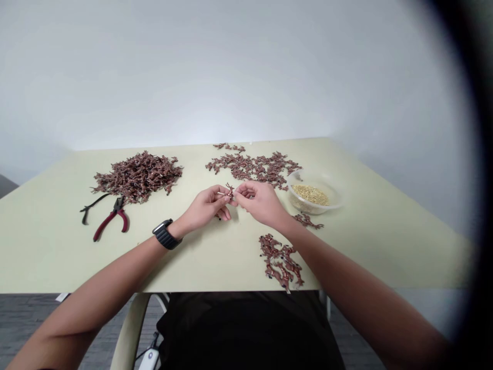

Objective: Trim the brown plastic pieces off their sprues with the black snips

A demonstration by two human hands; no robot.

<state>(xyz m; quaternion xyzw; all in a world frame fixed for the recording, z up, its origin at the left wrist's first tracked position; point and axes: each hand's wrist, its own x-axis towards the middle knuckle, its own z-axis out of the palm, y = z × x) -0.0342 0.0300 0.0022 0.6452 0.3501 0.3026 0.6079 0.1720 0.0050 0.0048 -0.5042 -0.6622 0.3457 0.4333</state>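
Observation:
Over the middle of the table, my left hand [211,205] pinches a small brown animal figurine [230,192], which seems to have antlers. My right hand [257,199] is closed at the figurine's right side, thumb and fingertips pressed together. Whatever lies between those right fingertips is too small to make out. A clear plastic bowl [334,205] to the right of my right hand holds many tiny gold metal pieces [311,195]. More such figurines [280,261] lie in a group by my right forearm, and a few others [308,221] rest just below the bowl.
A big heap of brown figurines [140,174] stands at the left. Below it lie red-handled pliers [110,218] and a black-handled tool [92,206]. Many figurines [256,167] are spread flat behind my hands. The wall [200,72] borders the table's far edge.

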